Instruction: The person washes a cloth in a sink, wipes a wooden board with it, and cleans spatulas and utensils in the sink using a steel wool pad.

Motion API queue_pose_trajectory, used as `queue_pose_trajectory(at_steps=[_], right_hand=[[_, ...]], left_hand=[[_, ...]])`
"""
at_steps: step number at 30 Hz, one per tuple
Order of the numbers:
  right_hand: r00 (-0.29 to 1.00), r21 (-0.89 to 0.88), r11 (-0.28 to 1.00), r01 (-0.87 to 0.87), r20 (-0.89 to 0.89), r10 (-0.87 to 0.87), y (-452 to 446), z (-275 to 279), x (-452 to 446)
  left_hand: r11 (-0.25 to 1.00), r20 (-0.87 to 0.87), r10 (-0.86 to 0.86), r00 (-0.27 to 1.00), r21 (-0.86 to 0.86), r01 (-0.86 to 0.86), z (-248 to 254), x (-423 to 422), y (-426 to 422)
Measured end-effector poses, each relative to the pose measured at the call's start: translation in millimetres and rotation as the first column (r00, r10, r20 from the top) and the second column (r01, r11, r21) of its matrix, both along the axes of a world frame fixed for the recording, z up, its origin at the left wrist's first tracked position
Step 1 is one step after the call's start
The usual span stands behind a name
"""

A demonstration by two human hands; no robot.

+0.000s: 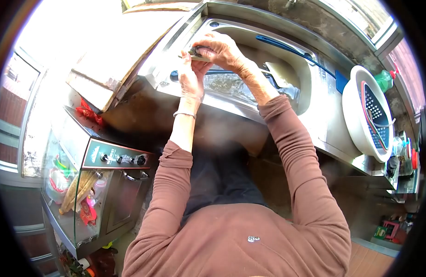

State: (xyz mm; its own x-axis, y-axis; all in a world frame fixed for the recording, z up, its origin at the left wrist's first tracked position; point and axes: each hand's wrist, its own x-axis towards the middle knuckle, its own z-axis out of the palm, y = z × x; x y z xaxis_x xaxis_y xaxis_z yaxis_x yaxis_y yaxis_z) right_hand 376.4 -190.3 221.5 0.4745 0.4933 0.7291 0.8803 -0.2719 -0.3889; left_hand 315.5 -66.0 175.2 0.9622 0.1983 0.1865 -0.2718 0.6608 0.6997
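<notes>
Over the left end of a metal sink [305, 92], my two hands are close together. My right hand [222, 50] is closed on a small dark scrubber [201, 50], pressed against a thin, pale object. That pale object is mostly hidden between the hands, and my left hand [192, 78] grips it from below with the fingers bent. Water [227, 87] stands in the sink. A whitish flat piece [278, 74] leans in the basin, and a blue-handled tool [282, 44] lies across its far side.
Right of the sink, a white basin [354, 115] holds a blue perforated basket [375, 113]. Behind it stands a green bottle [384, 81]. A pale board [95, 87] is at the left, above a glass-sided cabinet [116, 157]. Bottles [404, 154] stand at the far right.
</notes>
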Motion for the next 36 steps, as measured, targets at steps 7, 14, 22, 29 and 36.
queue_pose_trajectory(at_steps=[7, 14, 22, 29, 36], right_hand=[[0.947, -0.206, 0.976, 0.067, 0.322, 0.003, -8.3, -23.8, -6.9], [0.933, -0.298, 0.946, 0.13, 0.361, -0.014, -38.9, -47.6, -5.4], [0.979, -0.353, 0.932, 0.088, 0.205, -0.014, -89.3, -82.7, 9.0], [0.925, -0.785, 0.561, 0.262, 0.039, -0.378, -191.1, -118.5, 13.9], [0.579, -0.866, 0.22, 0.448, 0.094, -0.81, -219.9, -134.0, 25.8]], left_hand=[[1.0, -0.039, 0.01, 0.999, -0.026, -0.011, -11.9, 4.6, 11.7], [0.999, -0.112, -0.008, 0.994, -0.039, 0.003, -13.1, 1.8, 13.0], [0.993, -0.111, -0.016, 0.994, 0.112, 0.029, -15.1, 3.1, 9.4], [0.995, -0.077, 0.025, 0.997, 0.103, -0.017, -8.2, -2.3, 9.0], [0.992, -0.094, 0.078, 0.993, 0.102, -0.068, -4.7, -6.8, 7.5]])
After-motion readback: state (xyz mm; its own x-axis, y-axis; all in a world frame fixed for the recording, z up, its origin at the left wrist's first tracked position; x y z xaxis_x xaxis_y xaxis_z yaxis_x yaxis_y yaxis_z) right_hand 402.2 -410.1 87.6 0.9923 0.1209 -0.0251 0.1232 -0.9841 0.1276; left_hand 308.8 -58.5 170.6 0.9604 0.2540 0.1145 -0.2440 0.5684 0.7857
